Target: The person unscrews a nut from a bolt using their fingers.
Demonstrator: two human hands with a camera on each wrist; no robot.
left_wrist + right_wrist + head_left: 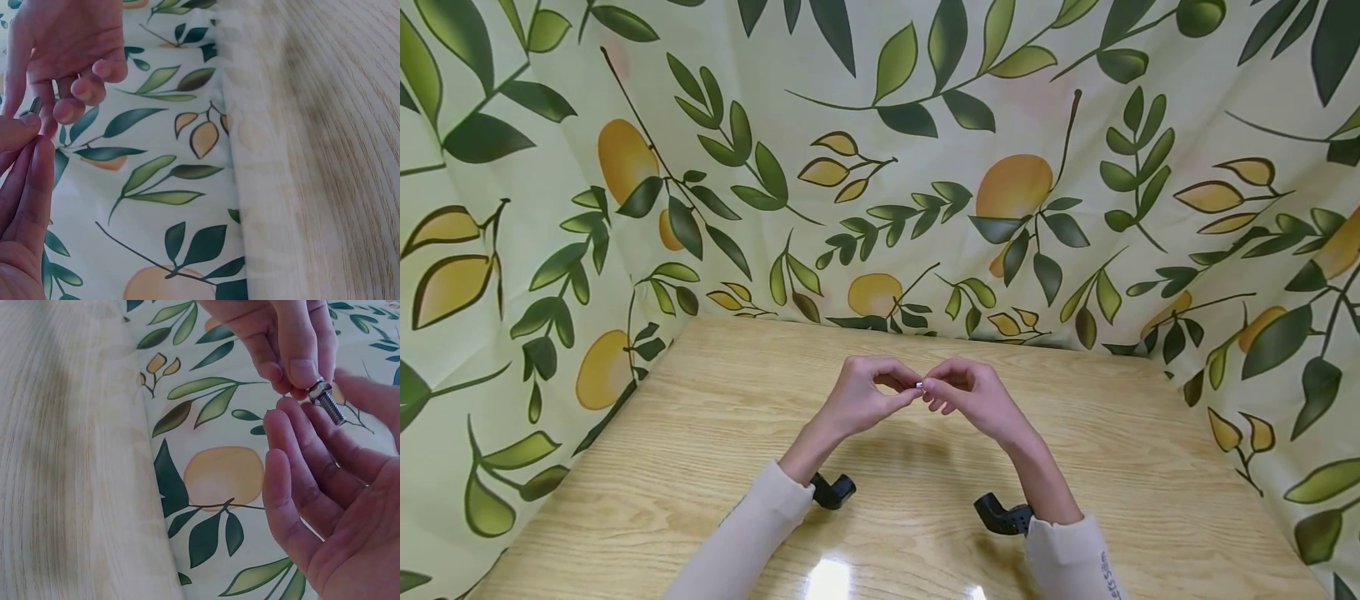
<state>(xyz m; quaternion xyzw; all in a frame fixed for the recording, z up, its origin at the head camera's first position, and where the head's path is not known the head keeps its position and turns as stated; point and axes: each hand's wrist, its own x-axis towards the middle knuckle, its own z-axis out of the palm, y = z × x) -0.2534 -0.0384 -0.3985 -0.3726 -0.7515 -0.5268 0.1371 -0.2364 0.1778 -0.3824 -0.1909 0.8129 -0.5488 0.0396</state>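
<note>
A small silver hex-head bolt is between the two hands, above the wooden table. Its threaded shank points towards the right palm in the right wrist view. My left hand pinches the bolt at its head end between thumb and fingertips. My right hand meets it there, its thumb and index finger about the bolt and its other fingers loosely curled. From the left wrist, only a dark bit of the bolt shows beside the left thumb. Fingers partly hide the head, so I cannot tell whether a nut is on it.
Below the hands lies a light wooden table. A cloth printed with leaves and fruit hangs behind it and along both sides. Black wrist camera mounts stick out inward from both sleeves.
</note>
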